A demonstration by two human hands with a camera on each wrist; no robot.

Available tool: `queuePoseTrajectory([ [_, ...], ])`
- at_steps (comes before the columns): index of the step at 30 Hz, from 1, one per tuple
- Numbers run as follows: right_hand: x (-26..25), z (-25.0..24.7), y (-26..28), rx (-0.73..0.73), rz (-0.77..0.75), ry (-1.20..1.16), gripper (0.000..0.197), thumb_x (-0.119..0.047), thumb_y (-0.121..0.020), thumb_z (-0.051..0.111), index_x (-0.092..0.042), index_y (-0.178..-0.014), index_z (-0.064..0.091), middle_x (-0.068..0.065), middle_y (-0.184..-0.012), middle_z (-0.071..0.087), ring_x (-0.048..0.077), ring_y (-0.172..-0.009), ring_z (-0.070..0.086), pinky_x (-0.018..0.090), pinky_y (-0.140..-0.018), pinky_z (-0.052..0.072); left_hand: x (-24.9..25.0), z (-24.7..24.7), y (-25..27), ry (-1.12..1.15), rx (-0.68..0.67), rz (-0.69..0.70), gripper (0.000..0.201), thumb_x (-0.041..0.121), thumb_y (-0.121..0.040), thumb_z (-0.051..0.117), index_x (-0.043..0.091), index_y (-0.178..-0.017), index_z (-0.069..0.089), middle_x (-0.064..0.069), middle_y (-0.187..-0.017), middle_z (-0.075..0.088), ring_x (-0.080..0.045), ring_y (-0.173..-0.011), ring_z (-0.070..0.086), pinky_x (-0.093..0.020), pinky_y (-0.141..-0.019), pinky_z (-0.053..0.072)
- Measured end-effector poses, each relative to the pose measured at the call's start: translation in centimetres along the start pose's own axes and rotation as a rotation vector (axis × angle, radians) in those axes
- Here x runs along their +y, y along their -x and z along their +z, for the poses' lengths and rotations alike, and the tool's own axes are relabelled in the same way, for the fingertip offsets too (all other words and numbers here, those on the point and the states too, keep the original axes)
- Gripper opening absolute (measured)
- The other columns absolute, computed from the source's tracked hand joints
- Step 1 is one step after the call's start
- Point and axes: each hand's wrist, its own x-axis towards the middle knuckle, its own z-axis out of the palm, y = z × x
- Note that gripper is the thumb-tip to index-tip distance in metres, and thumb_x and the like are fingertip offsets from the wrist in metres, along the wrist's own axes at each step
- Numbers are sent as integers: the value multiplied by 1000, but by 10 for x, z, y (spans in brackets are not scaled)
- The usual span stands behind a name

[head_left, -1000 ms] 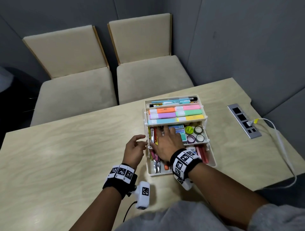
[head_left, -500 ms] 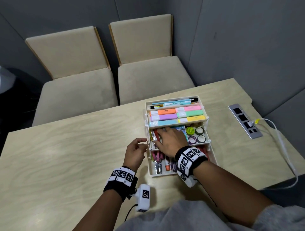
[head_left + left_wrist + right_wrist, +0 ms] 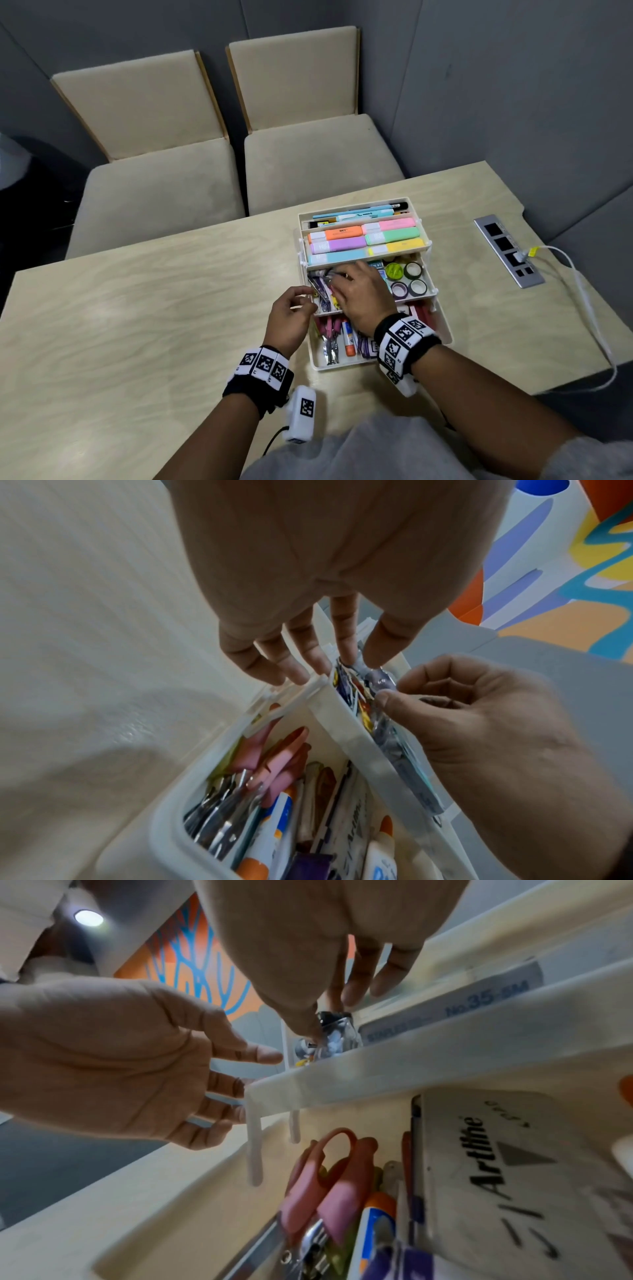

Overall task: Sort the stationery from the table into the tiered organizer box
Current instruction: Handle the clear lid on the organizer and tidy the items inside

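Observation:
The white three-tier organizer box (image 3: pixel 443 327) stands open on the table. Highlighters (image 3: pixel 363 241) fill its top tier. The middle tier (image 3: pixel 432 292) holds tape rolls (image 3: pixel 412 279). Scissors (image 3: pixel 329 334) and a glue stick (image 3: pixel 348 339) lie in the bottom tier. A clear plastic packet (image 3: pixel 322 291) (image 3: pixel 363 693) (image 3: pixel 337 1034) of small colourful items stands in the middle tier's left end. My right hand (image 3: pixel 337 281) (image 3: pixel 394 693) (image 3: pixel 329 1015) grips it from the right with thumb and curled fingers. My left hand (image 3: pixel 310 296) (image 3: pixel 356 656) pinches its far end, its other fingers against the tier's side.
A socket strip (image 3: pixel 508 251) with a white cable (image 3: pixel 589 308) sits at the table's right. Two beige chairs (image 3: pixel 154 192) (image 3: pixel 318 157) stand behind the table, and grey walls close the right side. Bare tabletop (image 3: pixel 137 325) stretches to the left.
My right hand has slid left across the middle tier and curled onto the packet. My left hand has moved in to the tier's left edge and taken the packet's end.

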Motion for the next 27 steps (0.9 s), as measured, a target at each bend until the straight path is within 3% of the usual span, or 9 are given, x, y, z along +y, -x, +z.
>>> queuePoseTrajectory([
  [6, -6, 2, -3, 47, 31, -70, 34, -8, -72, 76, -12, -103, 62, 9, -95, 60, 30, -89, 54, 41, -75, 52, -2, 0, -1, -20, 28, 21, 26, 0, -84, 60, 22, -94, 69, 2, -74, 62, -9, -64, 56, -25, -63, 45],
  [9, -6, 2, 0, 90, 55, -154, 29, -5, -75, 73, -11, -101, 62, 7, -93, 57, 26, -85, 55, 39, -71, 52, 0, 2, 0, -51, 42, 60, 27, 0, -83, 59, 23, -93, 69, -5, -84, 67, -6, -64, 59, -17, -62, 48],
  [12, -2, -1, 4, 148, 81, -326, 19, -9, -81, 70, -10, -99, 66, 5, -95, 59, 22, -87, 58, 38, -75, 53, 2, 4, 1, -111, 25, 100, 32, 4, -80, 60, 31, -94, 68, 1, -87, 64, -12, -66, 60, -21, -64, 50],
  [16, 2, -20, 21, 238, 85, -402, 14, -6, -77, 77, -7, -88, 68, 3, -92, 59, 16, -80, 58, 30, -72, 54, 4, 8, 4, -311, 23, 271, 33, 23, -77, 70, 43, -102, 65, 1, -103, 54, -6, -82, 60, -25, -80, 51],
  [18, 8, -33, 37, 293, 134, -380, 17, -3, -73, 80, -8, -83, 66, 2, -91, 58, 13, -78, 57, 23, -71, 54, 5, 10, 3, -451, 9, 370, 35, 24, -76, 75, 36, -109, 68, 1, -103, 49, -6, -87, 54, -21, -84, 47],
  [20, 20, -45, 52, 379, 199, -383, 18, -1, -71, 81, -7, -81, 66, 2, -89, 58, 11, -75, 58, 15, -72, 51, 8, 15, 1, -595, -11, 444, 35, 30, -77, 76, 31, -111, 70, 0, -104, 46, -14, -92, 54, -24, -85, 47],
  [24, 38, -57, 71, 431, 241, -390, 16, -3, -72, 80, -7, -81, 67, 2, -87, 58, 13, -75, 59, 27, -69, 53, 11, 26, -4, -992, -36, 570, 29, 47, -83, 62, 35, -109, 69, -1, -101, 48, -25, -94, 51, -34, -77, 48],
  [27, 39, -57, 78, 409, 274, -420, 19, -2, -72, 81, -9, -82, 67, 1, -88, 58, 11, -76, 59, 32, -67, 55, 17, 36, -3, -1164, -17, 608, 26, 48, -90, 53, 37, -110, 64, -4, -110, 47, -28, -99, 49, -39, -77, 46],
])
